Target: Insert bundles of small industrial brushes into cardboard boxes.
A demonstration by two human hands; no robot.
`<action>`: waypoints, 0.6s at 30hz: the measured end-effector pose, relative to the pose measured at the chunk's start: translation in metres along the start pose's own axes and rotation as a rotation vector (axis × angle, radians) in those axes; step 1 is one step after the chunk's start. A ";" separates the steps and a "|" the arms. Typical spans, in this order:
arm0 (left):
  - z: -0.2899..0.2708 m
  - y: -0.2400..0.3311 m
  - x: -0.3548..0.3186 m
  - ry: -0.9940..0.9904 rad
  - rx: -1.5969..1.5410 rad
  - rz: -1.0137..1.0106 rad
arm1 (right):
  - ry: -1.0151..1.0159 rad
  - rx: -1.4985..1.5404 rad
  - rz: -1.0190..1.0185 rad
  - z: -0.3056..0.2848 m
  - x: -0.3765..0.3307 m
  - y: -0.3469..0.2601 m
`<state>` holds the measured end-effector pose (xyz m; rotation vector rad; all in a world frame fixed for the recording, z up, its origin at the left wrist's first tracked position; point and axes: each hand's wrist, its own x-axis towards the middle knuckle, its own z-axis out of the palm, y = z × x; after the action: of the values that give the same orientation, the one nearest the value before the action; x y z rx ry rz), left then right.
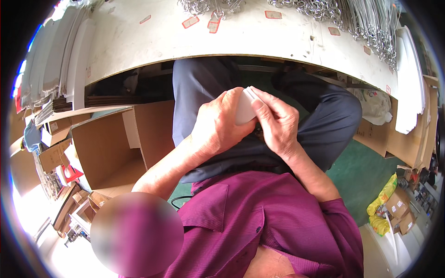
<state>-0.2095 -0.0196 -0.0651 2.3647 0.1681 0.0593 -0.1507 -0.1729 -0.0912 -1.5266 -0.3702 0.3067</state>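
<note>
matt white card stack (244, 107), brown cardboard box (109, 148), shiny metal hooks (366, 23)

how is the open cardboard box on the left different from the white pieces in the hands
The open cardboard box is brown, large and stands on the floor beside the person's leg; the thin white pieces are small and flat, stacked and pinched between the left hand and right hand above the lap. Nothing touches the box. Both look like flat board stock.

Small white card stack (244, 107) (possibly paper), upright, mostly hidden above the lap.
</note>
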 end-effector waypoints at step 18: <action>-0.016 0.001 0.004 -0.039 -0.137 -0.036 | -0.038 -0.002 0.052 0.005 0.000 0.001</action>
<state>-0.2070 -0.0089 -0.0531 2.2236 0.1818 0.0073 -0.1531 -0.1680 -0.0920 -1.5354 -0.3614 0.3772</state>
